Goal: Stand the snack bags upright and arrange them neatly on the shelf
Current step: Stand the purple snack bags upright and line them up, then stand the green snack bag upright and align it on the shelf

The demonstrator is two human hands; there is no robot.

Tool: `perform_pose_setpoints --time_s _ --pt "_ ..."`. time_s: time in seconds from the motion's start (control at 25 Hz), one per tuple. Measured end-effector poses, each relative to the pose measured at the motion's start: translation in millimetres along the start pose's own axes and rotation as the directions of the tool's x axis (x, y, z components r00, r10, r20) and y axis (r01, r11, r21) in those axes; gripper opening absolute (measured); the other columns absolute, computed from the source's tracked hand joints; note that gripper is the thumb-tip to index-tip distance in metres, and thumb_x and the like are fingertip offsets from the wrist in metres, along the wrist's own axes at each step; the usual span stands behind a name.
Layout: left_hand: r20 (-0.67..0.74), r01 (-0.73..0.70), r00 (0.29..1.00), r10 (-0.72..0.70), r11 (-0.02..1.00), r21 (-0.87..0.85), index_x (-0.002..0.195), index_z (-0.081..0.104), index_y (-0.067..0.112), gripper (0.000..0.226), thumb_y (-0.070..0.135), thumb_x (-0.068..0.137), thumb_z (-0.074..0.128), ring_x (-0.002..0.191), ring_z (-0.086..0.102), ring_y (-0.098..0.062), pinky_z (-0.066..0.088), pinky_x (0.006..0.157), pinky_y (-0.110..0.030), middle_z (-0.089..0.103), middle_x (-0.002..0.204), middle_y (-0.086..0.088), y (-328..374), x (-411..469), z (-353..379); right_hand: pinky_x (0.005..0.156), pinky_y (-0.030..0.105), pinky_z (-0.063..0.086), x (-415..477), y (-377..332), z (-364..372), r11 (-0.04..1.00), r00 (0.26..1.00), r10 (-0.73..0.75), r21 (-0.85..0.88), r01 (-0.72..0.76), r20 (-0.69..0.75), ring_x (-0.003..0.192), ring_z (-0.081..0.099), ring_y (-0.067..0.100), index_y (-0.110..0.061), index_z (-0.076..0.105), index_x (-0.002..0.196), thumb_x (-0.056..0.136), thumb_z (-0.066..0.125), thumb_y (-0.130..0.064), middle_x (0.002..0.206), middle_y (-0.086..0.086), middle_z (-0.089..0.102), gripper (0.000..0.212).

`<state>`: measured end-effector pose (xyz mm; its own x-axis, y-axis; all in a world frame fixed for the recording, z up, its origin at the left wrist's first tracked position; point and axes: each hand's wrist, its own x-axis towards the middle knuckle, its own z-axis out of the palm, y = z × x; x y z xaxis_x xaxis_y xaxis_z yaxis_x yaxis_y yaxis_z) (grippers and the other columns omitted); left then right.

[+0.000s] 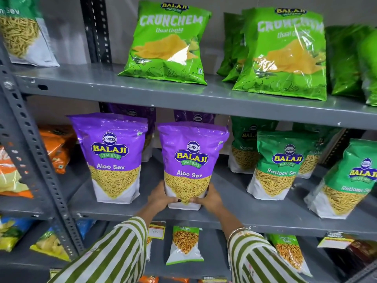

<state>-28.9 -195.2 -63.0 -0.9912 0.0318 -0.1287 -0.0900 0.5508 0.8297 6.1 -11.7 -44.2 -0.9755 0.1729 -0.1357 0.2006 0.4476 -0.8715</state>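
A purple Aloo Sev bag (190,160) stands upright on the middle grey shelf (255,218), near its front edge. My left hand (160,198) grips its lower left corner and my right hand (210,198) grips its lower right corner, thumbs across the bag's white base. A second purple Aloo Sev bag (113,156) stands upright to its left, apart from it. Two more purple bags (132,112) show partly behind them. Green Ratlami Sev bags (282,164) stand to the right, the far right one (350,180) tilted.
The upper shelf (122,86) carries green Crunchem bags (167,43) leaning back against the wall. Orange bags (57,146) lie at the middle shelf's left. A perforated grey upright (40,160) crosses the left side. Small snack packs (185,245) stand on the lower shelf.
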Motion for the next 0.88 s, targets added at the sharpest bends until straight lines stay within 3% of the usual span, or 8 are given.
perform_pose_setpoints --time_s 0.24,0.32,0.44,0.56,0.64,0.72,0.8,0.88 --pt "0.021 -0.001 1.0 0.002 0.999 -0.039 0.132 0.033 0.016 0.088 0.028 0.06 0.081 0.125 0.047 -0.032 0.039 0.106 -0.051 0.051 0.138 -0.011 -2 -4 3 0.102 0.034 0.039 -5 3 2 1.0 1.0 -0.006 0.005 0.006 0.014 0.13 0.043 0.029 -0.006 0.027 0.138 0.066 0.081 -0.015 0.139 0.012 0.047 0.09" --pt "-0.085 -0.054 0.995 0.058 0.997 0.05 0.14 0.021 0.015 0.104 0.032 0.057 0.082 0.135 0.034 -0.032 0.03 0.112 -0.052 0.036 0.148 -0.011 -1 -18 3 0.105 0.033 0.034 -11 9 -5 0.999 1.0 0.011 -0.037 -0.011 0.007 0.134 0.037 0.03 -0.005 0.015 0.144 0.068 0.08 -0.016 0.145 0.014 0.037 0.1" --pt "-0.384 -0.236 0.849 0.363 0.911 0.339 0.138 0.029 0.011 0.095 0.041 0.061 0.076 0.137 0.028 -0.031 0.033 0.105 -0.053 0.032 0.148 -0.013 0 -49 14 0.117 0.038 0.023 -17 25 -40 0.977 0.988 0.055 -0.194 -0.083 -0.145 0.141 0.023 0.03 -0.003 0.009 0.146 0.069 0.079 -0.031 0.154 0.016 0.021 0.108" --pt "-0.485 -0.332 0.724 0.489 0.865 0.377 0.129 0.037 0.01 0.073 0.048 0.068 0.051 0.128 0.031 -0.029 0.035 0.1 -0.049 0.036 0.139 -0.012 9 -78 52 0.115 0.04 0.022 -26 45 -94 0.966 0.913 0.113 -0.172 -0.194 -0.392 0.139 0.024 0.035 0.002 0.011 0.144 0.068 0.078 -0.037 0.149 0.023 0.026 0.108" --pt "-0.397 -0.474 0.702 0.591 0.804 0.36 0.128 0.037 0.012 0.071 0.048 0.067 0.048 0.127 0.031 -0.027 0.019 0.111 -0.036 0.036 0.137 -0.01 24 -84 86 0.112 0.042 0.023 -30 59 -137 0.97 0.833 0.15 -0.083 -0.228 -0.532 0.136 0.027 0.038 0.003 0.015 0.142 0.065 0.08 -0.034 0.145 0.025 0.031 0.108" --pt "-0.254 -0.566 0.709 0.657 0.746 0.351 0.128 0.036 0.013 0.072 0.048 0.067 0.049 0.125 0.031 -0.025 0.006 0.114 -0.021 0.038 0.136 -0.008 48 -78 127 0.112 0.042 0.024 -26 78 -181 0.974 0.807 0.193 0.014 -0.224 -0.558 0.138 0.026 0.037 0.005 0.016 0.142 0.063 0.083 -0.028 0.147 0.025 0.029 0.108" --pt "-0.114 -0.57 0.786 0.608 0.783 0.248 0.129 0.037 0.008 0.076 0.048 0.068 0.054 0.125 0.034 -0.024 0.015 0.11 -0.022 0.048 0.135 -0.015 80 -60 169 0.113 0.043 0.028 -13 100 -216 0.981 0.857 0.195 0.095 -0.17 -0.478 0.139 0.028 0.034 0.005 0.018 0.143 0.064 0.084 -0.021 0.149 0.023 0.028 0.106" --pt "-0.009 -0.4 0.916 0.4 0.916 0.031 0.133 0.036 0.004 0.078 0.036 0.07 0.068 0.13 0.036 -0.027 0.024 0.109 -0.026 0.045 0.138 -0.019 123 -45 205 0.109 0.048 0.036 12 131 -240 0.983 0.901 0.157 0.15 -0.104 -0.404 0.134 0.039 0.033 0.002 0.031 0.137 0.051 0.09 -0.032 0.142 0.021 0.042 0.109"
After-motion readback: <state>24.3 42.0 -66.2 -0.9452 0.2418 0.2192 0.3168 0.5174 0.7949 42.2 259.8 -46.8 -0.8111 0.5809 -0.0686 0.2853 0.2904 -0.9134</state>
